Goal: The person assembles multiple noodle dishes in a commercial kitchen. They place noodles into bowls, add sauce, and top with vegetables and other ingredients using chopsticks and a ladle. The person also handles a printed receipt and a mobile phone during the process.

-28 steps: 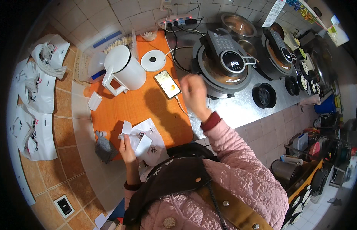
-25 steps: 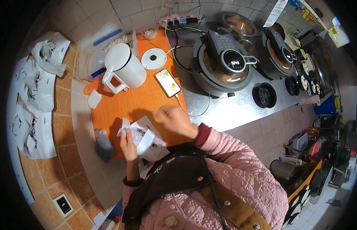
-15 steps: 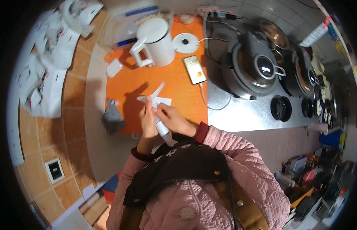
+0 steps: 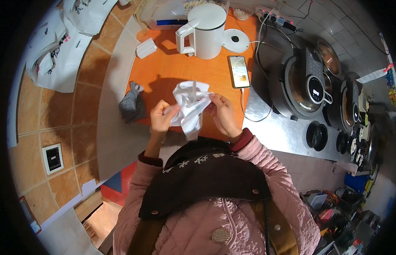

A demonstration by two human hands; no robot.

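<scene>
A crumpled white cloth [image 4: 190,112] hangs spread between my two hands above the near part of the orange tabletop. It looks thin and soft, with a narrow strip along its middle; its exact kind does not show. My right hand [image 4: 224,114] pinches its upper right edge between thumb and fingers. On the other side my left hand [image 4: 160,118] is closed at the cloth's left edge, its fingertips slightly blurred. Left of that hand, a grey cloth bundle [image 4: 132,104] lies at the table's edge.
Beyond my hands stand a white electric kettle [image 4: 206,36] and its round base [image 4: 236,39]. A charging phone [image 4: 239,71] lies to their right. Two dark cookers [image 4: 298,87] and black round dishes [image 4: 317,136] occupy the steel counter. A small white box [image 4: 146,48] sits back left.
My hands have moved apart, and the white cloth, bunched between them before, is now spread open. The whole view has shifted, with the table appearing higher and farther right.
</scene>
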